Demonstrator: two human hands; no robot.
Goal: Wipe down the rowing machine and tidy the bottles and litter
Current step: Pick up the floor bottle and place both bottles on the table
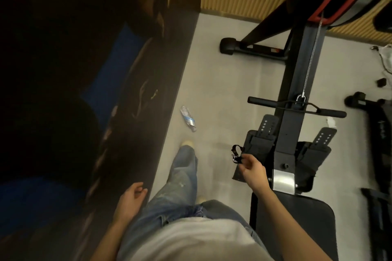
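Black strap (235,153) in curled right hand (253,172)

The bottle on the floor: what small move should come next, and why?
Probably step forward and reach down for the crushed bottle with the left hand. It lies on the floor just ahead, that hand is empty, and the right hand pinches a small black strap.
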